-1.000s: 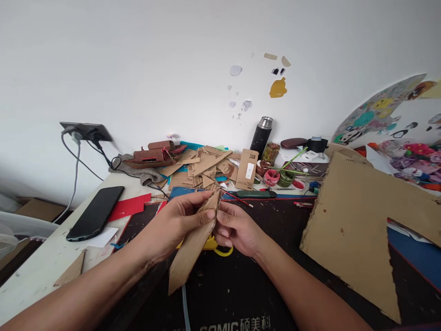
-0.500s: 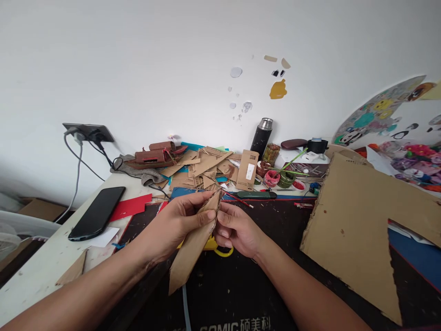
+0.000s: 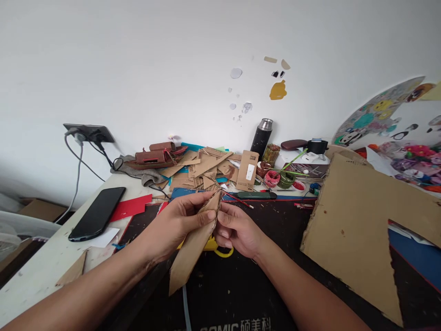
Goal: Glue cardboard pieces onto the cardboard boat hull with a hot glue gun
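Note:
A narrow cardboard strip (image 3: 193, 257) is held at a slant over the dark mat (image 3: 248, 289), its pointed lower end towards me. My left hand (image 3: 179, 218) pinches its upper part, thumb on the front face and fingers behind. Against the strip's right edge, near the top, my right hand (image 3: 237, 227) is closed with thumb and fingers pressed on the cardboard. Yellow scissor-like handles (image 3: 225, 252) lie on the mat beneath the hands, partly hidden by the strip.
A heap of cardboard scraps (image 3: 210, 165) lies behind the hands, with paint jars (image 3: 272, 178) and a black thermos (image 3: 262, 138) beside it. To the right is a large cut cardboard sheet (image 3: 351, 234). A phone (image 3: 98, 214) and red paper (image 3: 131, 207) lie left.

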Demonstrator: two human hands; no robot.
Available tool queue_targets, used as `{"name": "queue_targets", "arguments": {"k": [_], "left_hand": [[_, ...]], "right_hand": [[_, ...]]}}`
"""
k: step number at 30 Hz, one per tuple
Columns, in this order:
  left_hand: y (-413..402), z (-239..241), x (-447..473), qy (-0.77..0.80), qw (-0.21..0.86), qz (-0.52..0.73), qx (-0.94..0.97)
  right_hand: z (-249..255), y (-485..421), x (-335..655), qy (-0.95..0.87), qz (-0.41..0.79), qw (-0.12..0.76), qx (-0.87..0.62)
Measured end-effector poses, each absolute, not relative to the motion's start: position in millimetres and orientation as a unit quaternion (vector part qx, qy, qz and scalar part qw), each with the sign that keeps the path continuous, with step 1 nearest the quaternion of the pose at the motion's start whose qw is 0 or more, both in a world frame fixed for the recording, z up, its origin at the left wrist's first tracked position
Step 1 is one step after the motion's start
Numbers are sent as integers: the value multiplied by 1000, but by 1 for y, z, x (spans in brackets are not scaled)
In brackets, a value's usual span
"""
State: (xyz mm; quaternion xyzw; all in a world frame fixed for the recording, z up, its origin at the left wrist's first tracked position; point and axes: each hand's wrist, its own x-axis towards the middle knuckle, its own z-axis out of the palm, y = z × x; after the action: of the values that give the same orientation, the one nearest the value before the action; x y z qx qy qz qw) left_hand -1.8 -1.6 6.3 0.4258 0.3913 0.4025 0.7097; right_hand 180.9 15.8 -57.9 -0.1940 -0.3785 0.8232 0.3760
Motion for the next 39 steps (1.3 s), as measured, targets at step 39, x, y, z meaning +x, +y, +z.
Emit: {"name": "queue_targets", "arguments": {"k": [39], "left_hand": [[-1,6,-2,386,710,400,432]], "right_hand": [[-57,15,180,-377,820,383,-195]]}}
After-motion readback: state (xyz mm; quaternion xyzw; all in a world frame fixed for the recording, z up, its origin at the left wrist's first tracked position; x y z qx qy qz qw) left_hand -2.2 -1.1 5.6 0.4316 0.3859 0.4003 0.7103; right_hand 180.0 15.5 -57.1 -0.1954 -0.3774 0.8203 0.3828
